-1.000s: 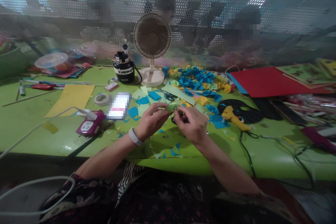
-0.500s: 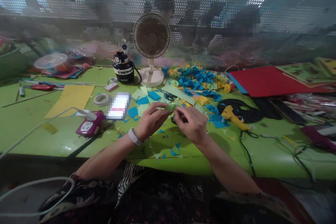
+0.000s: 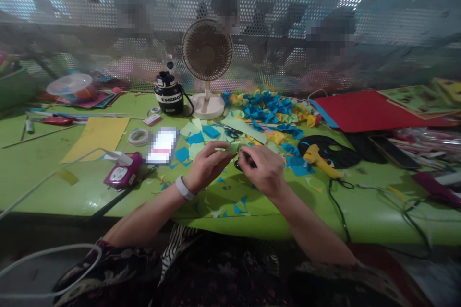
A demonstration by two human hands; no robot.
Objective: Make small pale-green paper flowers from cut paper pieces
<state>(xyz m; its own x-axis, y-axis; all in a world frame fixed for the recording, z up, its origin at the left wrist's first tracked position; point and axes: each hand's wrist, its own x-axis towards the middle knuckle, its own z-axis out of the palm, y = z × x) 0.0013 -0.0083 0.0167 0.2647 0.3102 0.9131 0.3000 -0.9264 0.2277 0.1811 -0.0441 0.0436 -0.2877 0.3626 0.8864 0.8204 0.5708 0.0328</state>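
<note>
Near the middle of the table, both hands meet around a small light green paper piece. My left hand, with a pale band on its wrist, pinches the paper from the left between thumb and fingers. My right hand is closed, its thumb and fingertips pressed together at the paper's right edge. Beneath the right fingers shows a black, loop-like thing, mostly hidden; I cannot tell whether the hand holds it. Blue and green paper pieces and small offcuts lie around the hands. Beyond them rest dark-handled scissors.
A pile of crumpled blue, yellow and green paper shapes lies beside a fan and a black flask. Leftward are a phone, tape roll and purple power socket. A yellow glue gun with its cable lies rightward.
Almost nothing differs. Both hands keep the same place and grip on the green paper; the whole view has shifted very slightly.
</note>
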